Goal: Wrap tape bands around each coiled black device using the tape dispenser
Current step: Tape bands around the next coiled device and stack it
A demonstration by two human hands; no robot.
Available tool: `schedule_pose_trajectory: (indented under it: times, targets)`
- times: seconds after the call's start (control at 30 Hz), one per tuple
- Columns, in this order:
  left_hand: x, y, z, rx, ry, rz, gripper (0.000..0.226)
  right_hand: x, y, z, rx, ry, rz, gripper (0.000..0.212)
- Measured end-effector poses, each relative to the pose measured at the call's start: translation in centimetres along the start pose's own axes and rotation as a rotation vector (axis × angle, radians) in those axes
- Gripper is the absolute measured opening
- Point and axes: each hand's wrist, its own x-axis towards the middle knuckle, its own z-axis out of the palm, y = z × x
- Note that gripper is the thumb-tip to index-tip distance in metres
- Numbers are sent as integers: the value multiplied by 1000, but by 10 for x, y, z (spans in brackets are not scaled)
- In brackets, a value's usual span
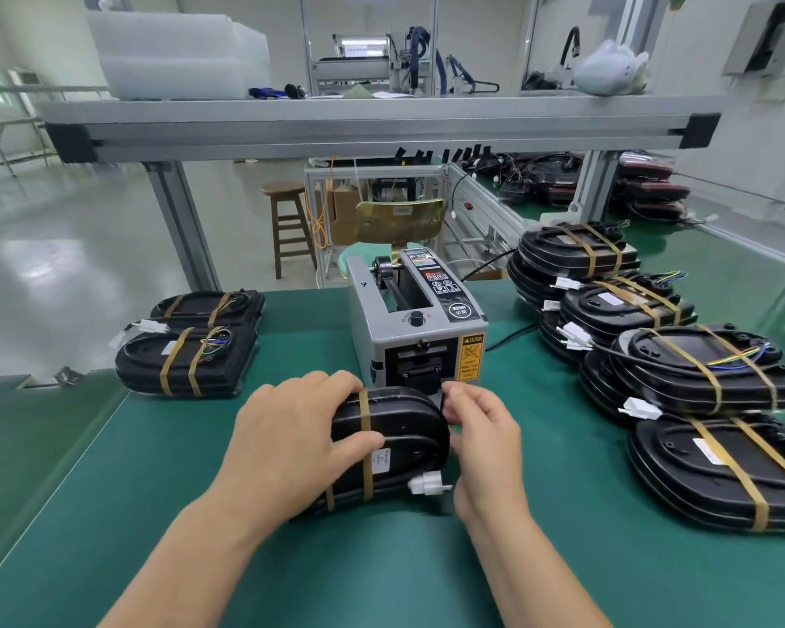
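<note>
Two hands work at the middle of a green table [146,514]. The left hand [291,441] grips a black device [404,428] lying just in front of the dispenser [420,319], with the thumb on its tape band [364,412]. The right hand [486,441], fingers curled, pinches at the device's right end; what it pinches I cannot tell. Banded stacks [699,378] crowd the right side, and two more [191,360] sit by the far left edge. Open mat stretches from the hands to the table's left edge.

left hand [291,441] in wide grip, right hand [483,439] in fingertip pinch
</note>
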Motion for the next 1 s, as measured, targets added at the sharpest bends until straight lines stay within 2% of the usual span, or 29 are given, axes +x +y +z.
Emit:
schedule_pose_trajectory:
  times: [0.1,0.3,0.6,0.83,1.0]
  targets:
    - [0,1,-1,-4,3,-26,51,18,-11,5,-23,56,9,13]
    - [-3,3,-6,-29,-73,-53,49,29,-15,17,-87,45,104,18]
    - [-4,4,-8,-26,-107,-44,47,33,-19,27,-172,76,115,14]
    - [-2,10,-10,-37,-138,-22,41,30,-21,37,-119,163,132,6]
    - [-2,10,-9,-41,-129,1,40,19,-19,26,-14,126,115,6]
